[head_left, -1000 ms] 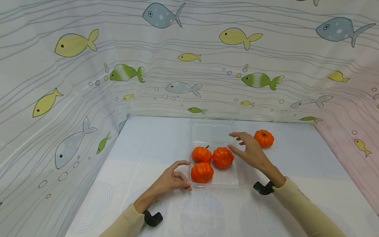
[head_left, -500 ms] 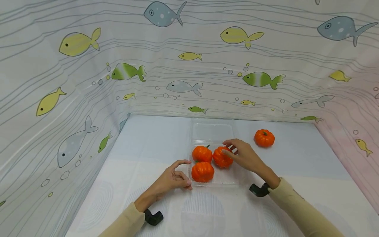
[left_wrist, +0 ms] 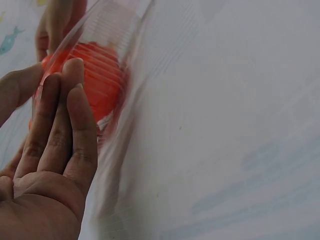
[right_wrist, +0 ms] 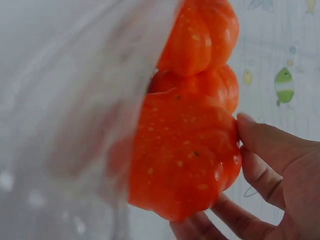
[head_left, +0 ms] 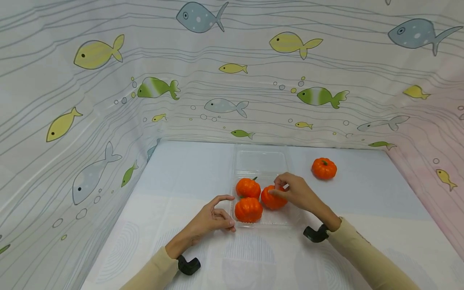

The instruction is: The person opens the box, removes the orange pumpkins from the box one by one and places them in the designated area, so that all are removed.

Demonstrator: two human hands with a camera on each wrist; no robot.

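Observation:
Three small orange pumpkins sit in a clear plastic clamshell box [head_left: 279, 219] in the head view. My right hand [head_left: 302, 195] pinches the right-hand pumpkin [head_left: 272, 202] from above, thumb and fingers at its top and far side. Seen from the right wrist, this ribbed pumpkin [right_wrist: 180, 155] lies against the thumb, with fingers behind it. The back-left pumpkin [head_left: 248, 188] and front-left pumpkin [head_left: 248, 210] rest beside it. At the box's left wall, my left hand [head_left: 206, 221] holds nothing; its fingers [left_wrist: 57, 130] extend along the clear side in the left wrist view.
The box's clear lid [head_left: 261, 161] lies folded back behind it. A fourth orange pumpkin [head_left: 324, 168] with a green stem stands on the white table [head_left: 181, 169], to the right. Fish-patterned cloth [head_left: 203, 60] surrounds the table's back and sides.
My right hand has come left and down from beside the lone pumpkin onto the right-hand one in the box, which has shifted slightly toward me. The left hand stays in place.

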